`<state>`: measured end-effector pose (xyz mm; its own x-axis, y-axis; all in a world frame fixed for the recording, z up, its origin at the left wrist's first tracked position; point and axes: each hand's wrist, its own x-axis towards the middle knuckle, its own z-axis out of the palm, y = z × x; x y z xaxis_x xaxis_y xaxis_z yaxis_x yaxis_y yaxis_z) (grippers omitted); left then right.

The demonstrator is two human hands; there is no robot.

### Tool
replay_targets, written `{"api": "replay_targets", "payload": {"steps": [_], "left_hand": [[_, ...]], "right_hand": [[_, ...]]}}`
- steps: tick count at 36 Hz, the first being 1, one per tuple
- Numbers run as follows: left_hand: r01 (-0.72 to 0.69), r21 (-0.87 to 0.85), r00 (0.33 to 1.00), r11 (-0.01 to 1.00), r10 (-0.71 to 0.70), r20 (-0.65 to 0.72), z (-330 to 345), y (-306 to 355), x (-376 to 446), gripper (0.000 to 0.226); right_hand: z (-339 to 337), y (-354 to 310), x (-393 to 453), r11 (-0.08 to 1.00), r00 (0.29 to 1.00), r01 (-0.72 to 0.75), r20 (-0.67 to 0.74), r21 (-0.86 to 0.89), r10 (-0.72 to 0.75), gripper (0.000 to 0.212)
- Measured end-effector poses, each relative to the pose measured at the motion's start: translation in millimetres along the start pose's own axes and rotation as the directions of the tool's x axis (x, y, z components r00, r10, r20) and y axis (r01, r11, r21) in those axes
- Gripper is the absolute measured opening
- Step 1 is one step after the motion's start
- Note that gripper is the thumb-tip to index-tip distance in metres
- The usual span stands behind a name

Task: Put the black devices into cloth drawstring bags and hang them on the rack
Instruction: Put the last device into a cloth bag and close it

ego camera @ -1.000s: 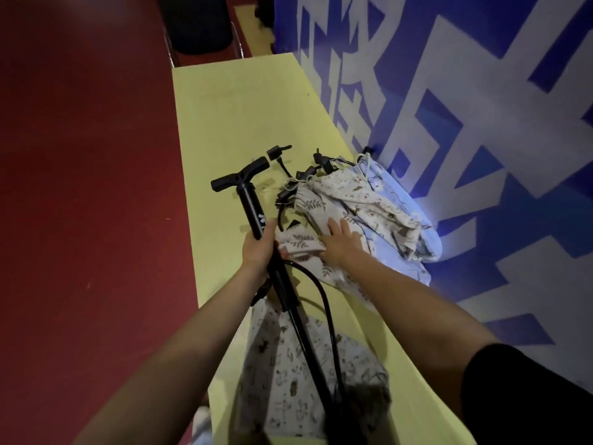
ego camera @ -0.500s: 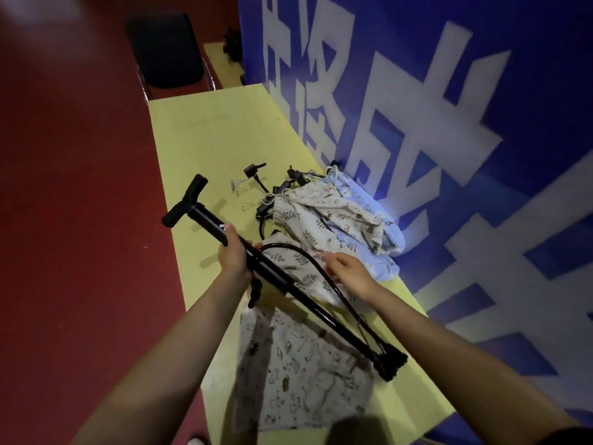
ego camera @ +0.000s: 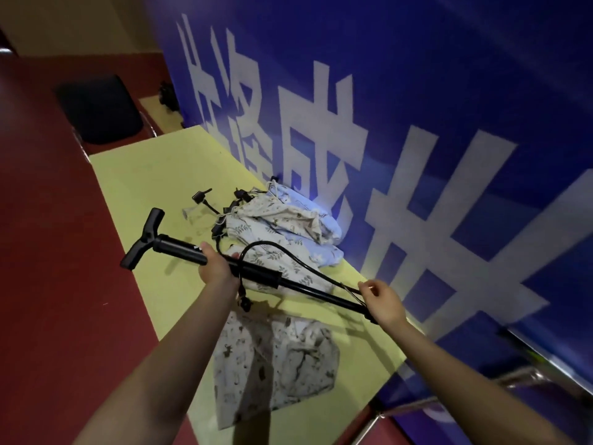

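Observation:
My left hand (ego camera: 215,268) grips the barrel of a black pump-like device (ego camera: 263,274) with a T-handle, held level above the yellow table (ego camera: 154,175). My right hand (ego camera: 383,301) holds the device's thin far end, where its black hose loops back. A patterned cloth bag (ego camera: 276,358) lies flat on the table under the device. Behind it a heap of leaf-print and pale blue cloth bags (ego camera: 282,226) rests against the wall, with small black parts (ego camera: 205,200) beside it.
A blue banner wall with large white characters (ego camera: 417,139) runs along the table's right side. A black chair (ego camera: 99,109) stands beyond the table's far end on the red floor (ego camera: 48,252). Metal tubing (ego camera: 449,393) shows at the lower right.
The device swung from nearly upright to level above the table. My right hand left the cloth heap and took the device's thin end. The view turned toward the wall.

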<state>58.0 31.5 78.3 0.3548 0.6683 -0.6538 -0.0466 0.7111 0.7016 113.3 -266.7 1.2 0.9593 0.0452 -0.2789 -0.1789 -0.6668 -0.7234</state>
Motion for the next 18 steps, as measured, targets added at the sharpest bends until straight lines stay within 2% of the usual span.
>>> {"api": "replay_targets", "payload": {"steps": [3, 6, 8, 9, 11, 13, 18], "left_hand": [[0.001, 0.009, 1.000, 1.000, -0.001, 0.016, 5, -8, -9, 0.065], [-0.009, 0.028, 1.000, 1.000, 0.009, 0.027, 4, -13, -14, 0.067], [-0.018, 0.027, 0.999, 0.999, 0.017, 0.038, 3, -12, -14, 0.066], [-0.018, 0.025, 0.999, 1.000, 0.017, 0.041, 2, -12, -14, 0.065], [-0.004, 0.009, 0.998, 1.000, 0.004, 0.055, 1, -12, -15, 0.066], [0.019, 0.002, 0.998, 1.000, -0.019, 0.064, 0, -13, -18, 0.069], [0.072, 0.053, 0.993, 0.996, -0.077, 0.087, -3, -18, -17, 0.067]], "right_hand": [[-10, 13, -9, 0.967, 0.990, -0.137, 0.061, 0.214, 0.127, 0.032], [-18, 20, -22, 0.911, 0.971, -0.202, 0.194, 0.360, 0.138, 0.029], [-21, 27, -27, 0.853, 0.967, -0.225, 0.219, 0.472, 0.133, 0.031], [-21, 31, -29, 0.809, 0.967, -0.233, 0.215, 0.540, 0.135, 0.032], [-19, 38, -36, 0.652, 0.957, -0.287, 0.235, 0.702, 0.169, 0.033], [-15, 40, -44, 0.544, 0.941, -0.338, 0.263, 0.768, 0.213, 0.031], [-14, 34, -63, 0.622, 0.931, -0.355, 0.201, 0.698, 0.305, 0.023]]}}
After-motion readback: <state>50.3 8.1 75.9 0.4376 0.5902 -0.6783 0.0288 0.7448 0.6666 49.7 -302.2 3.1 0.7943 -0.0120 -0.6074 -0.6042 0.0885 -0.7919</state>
